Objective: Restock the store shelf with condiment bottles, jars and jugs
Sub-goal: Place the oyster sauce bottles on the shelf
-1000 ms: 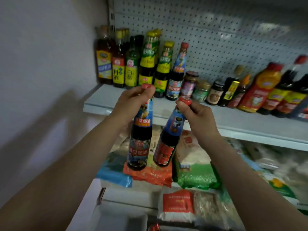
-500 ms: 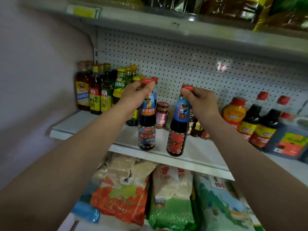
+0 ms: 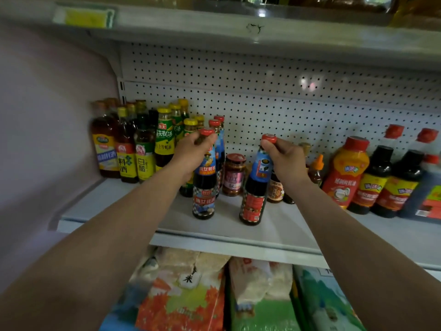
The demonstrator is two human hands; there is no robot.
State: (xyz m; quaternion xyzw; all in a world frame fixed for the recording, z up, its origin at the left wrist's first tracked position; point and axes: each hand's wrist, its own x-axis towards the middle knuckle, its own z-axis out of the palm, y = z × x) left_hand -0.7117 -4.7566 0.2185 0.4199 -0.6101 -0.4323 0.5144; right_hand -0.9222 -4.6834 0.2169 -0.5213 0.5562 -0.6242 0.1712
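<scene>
Bottles of dark sauce stand on the shelf (image 3: 281, 225) by their red-capped necks, left bottle (image 3: 204, 187) pinched in my left hand (image 3: 191, 154), tilted right bottle (image 3: 255, 192) in my right hand (image 3: 286, 158), jars (image 3: 233, 175) behind.

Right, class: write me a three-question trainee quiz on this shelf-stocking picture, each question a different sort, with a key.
1. True or false: each hand grips a red-capped bottle by its neck.
2. Multiple choice: the bottle in the right hand is A) upright B) tilted C) lying flat.
3. Fill in: between the two held bottles, further back, stands a dark ____ with a red lid.

Key:
1. True; the left hand holds the left bottle.
2. B; the right bottle leans.
3. jar.
</scene>
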